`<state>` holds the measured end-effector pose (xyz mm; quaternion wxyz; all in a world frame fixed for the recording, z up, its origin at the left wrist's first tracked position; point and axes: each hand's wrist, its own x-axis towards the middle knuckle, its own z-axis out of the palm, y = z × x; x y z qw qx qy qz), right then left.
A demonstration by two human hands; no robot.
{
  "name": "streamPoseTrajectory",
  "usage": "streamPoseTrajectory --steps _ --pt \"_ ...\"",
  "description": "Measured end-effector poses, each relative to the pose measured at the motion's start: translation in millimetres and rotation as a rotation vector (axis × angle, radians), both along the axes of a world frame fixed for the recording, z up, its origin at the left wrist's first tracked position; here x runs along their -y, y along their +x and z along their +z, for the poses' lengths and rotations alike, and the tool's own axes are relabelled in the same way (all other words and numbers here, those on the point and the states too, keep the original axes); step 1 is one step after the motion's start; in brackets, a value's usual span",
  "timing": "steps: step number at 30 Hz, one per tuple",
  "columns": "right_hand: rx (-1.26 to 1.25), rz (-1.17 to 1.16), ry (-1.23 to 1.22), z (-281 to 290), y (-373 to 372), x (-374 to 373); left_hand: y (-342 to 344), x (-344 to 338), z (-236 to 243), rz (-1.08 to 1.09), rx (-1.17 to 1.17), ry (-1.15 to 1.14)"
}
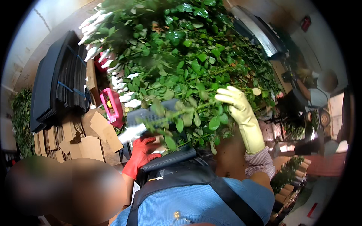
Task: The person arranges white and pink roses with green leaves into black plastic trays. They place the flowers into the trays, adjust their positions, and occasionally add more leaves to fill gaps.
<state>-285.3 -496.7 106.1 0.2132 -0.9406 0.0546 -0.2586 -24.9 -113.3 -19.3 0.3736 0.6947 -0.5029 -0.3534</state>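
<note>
Wearer's gloved hands (245, 118): two; strapped dark stack (60, 81): one; leafy stems (169, 56): uncountable.

A leafy green stem (183, 112), white-capped at left, slants away to the right.

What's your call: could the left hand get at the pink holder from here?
Probably yes: the red-gloved left hand looks close to the pink holder, though a blurred white object lies between them in the picture, so it might go around.

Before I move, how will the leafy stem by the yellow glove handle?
The leafy stem is probably fairly stiff: it runs nearly straight leftward from the yellow-gloved right hand. Being slender, it's likely light. Its spreading leaves may snag on the leafy pile behind.
</note>
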Motion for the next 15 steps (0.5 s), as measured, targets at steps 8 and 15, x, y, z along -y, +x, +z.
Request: streamPoseTrajectory --steps 8,15 --pt "-0.407 -0.015 -0.131 -103 -54 -14 -10 -11 -31 0.266 -0.24 -0.005" --pt "-0.864 -0.274 -0.415 -26 -2 -87 -12 -2 8 0.068 -0.037 0.069"
